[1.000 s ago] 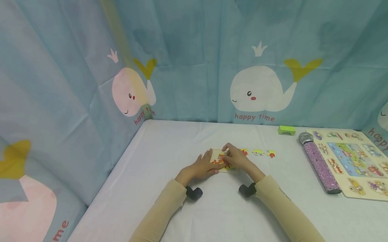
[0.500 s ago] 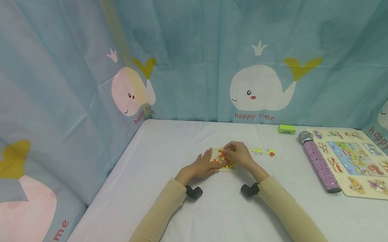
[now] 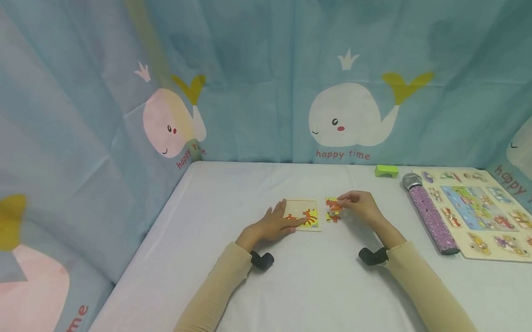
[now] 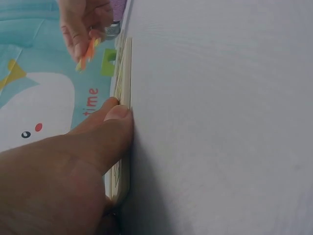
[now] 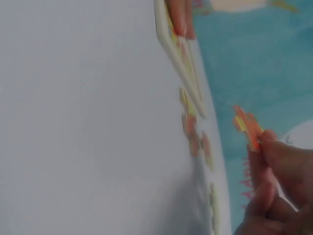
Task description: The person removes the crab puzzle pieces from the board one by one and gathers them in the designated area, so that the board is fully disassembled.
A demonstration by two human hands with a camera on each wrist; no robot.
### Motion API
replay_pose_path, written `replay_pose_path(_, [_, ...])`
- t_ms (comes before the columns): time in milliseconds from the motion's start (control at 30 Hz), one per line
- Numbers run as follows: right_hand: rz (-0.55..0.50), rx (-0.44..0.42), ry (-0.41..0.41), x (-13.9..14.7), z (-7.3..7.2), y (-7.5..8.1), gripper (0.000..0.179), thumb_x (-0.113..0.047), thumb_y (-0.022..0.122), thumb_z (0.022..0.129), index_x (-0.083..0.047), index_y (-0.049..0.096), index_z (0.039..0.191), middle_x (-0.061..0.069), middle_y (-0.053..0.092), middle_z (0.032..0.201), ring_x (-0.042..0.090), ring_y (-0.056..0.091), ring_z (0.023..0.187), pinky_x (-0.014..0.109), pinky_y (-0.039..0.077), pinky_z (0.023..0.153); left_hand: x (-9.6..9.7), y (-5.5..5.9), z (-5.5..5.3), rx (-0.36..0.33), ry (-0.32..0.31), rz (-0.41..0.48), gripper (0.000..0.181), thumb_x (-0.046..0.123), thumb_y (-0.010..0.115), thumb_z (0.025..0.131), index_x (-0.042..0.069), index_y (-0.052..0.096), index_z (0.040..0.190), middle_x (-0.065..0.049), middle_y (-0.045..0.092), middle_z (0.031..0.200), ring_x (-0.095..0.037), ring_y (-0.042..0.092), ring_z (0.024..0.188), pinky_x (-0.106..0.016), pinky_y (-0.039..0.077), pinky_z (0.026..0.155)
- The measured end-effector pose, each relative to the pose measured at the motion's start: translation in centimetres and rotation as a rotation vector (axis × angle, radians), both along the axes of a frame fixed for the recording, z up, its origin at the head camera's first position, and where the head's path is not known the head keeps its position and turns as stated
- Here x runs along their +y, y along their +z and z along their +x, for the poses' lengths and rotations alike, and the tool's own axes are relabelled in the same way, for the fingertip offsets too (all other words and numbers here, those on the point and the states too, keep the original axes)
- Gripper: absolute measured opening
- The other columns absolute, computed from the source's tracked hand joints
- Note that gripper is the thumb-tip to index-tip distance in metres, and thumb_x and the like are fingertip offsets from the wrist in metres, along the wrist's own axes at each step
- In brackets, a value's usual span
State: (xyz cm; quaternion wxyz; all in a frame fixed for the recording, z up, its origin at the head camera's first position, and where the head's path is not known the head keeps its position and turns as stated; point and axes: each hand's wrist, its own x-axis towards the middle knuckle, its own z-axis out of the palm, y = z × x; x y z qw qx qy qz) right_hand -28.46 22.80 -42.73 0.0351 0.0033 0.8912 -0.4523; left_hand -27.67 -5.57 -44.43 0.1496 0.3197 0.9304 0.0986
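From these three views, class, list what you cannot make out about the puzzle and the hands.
- Picture on the orange piece: head view, too small; right wrist view, blurred.
- Puzzle board near-left corner: head view, covered by the left hand.
- Loose pieces: right wrist view, blurred.
- Right hand: right wrist view, cut off by the frame edge.

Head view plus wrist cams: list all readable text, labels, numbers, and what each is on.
"happy time": red letters under the middle whale on the blue backdrop cloth.
"happy time", partly folded: under the left whale.
"time": beside a whale in the left wrist view.
Partial red letters at the lower left and far right: cut off.
Puzzle board, peg puzzle, microphone: no readable text.
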Motion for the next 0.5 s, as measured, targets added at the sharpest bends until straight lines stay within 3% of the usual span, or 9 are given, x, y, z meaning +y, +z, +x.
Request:
replay_pose_path(267, [0.102,-0.089,0.031,2.9,1.0,-0.1,0.038,-0.026,0.064,0.085,0.0,0.063,0.113,0.025,0.054,0.124,0.034,0.049,0.109,0.041,0.042,0.085,0.0,-0.1,0.1,-0.007,0.0,0.012,0.044,0.041,0.037,0.097,0.045,0.028,0.141,-0.026,-0.009,0.151,-0.037,-0.006,0.141,-0.055,0.002,0.113])
replay_pose_path(500, [0.141,-0.116,0.053,3.7,1.2,-0.6,0.034,-0.025,0.064,0.085,-0.001,0.065,0.109,0.022,0.058,0.116,0.027,0.051,0.097,0.032,0.041,0.076,0.0,0.0,0.0,-0.003,0.006,0.008,0.044,0.042,0.037,0.097,0.046,0.027,0.14,-0.024,-0.008,0.152,-0.036,-0.006,0.142,-0.054,0.002,0.113])
